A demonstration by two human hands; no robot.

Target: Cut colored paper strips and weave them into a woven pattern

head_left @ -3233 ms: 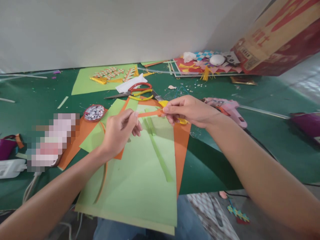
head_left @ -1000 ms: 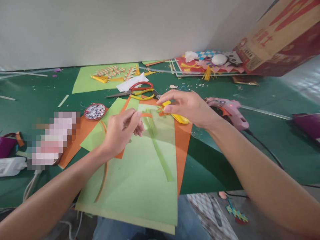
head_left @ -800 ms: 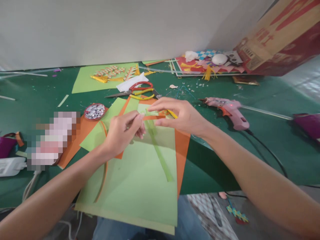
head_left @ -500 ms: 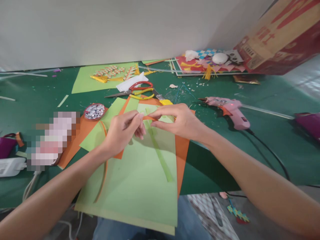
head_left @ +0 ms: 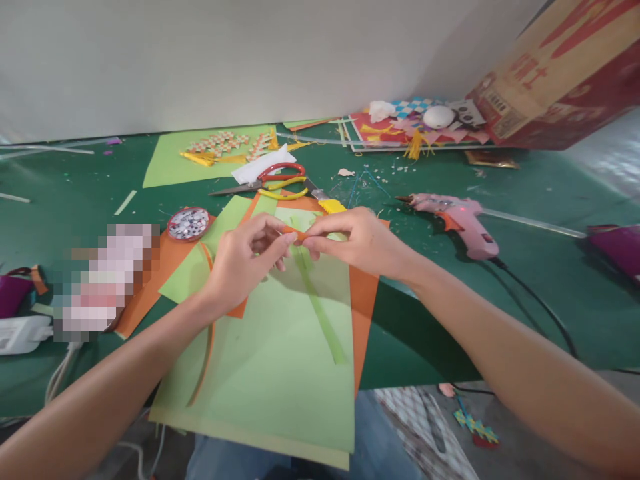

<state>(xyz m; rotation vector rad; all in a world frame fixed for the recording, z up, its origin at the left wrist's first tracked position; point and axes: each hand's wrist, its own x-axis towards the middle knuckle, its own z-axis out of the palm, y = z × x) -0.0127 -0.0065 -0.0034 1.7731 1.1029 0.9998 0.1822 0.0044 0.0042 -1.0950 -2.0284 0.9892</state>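
From my remote place, I see my left hand (head_left: 253,248) and right hand (head_left: 363,241) both pinching the orange strip (head_left: 295,232) above the pale green sheet (head_left: 273,387), its shaping seemingly unfinished, while the long green strip (head_left: 324,321) lies unheld.

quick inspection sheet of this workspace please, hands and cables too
Surface: dark green tabletop, scattered with small scraps
Work pieces: narrow orange paper strip, held above a large light-green paper sheet
Clutter: red-and-yellow-handled metal scissors, pink plastic glue gun, round red-rimmed dish of shiny pieces
Hands: left hand and right hand both pinch the strip
Cables: thin black cable from the glue gun; white cable at left
Surroundings: pale grey wall behind; red-and-brown paper bag at back right
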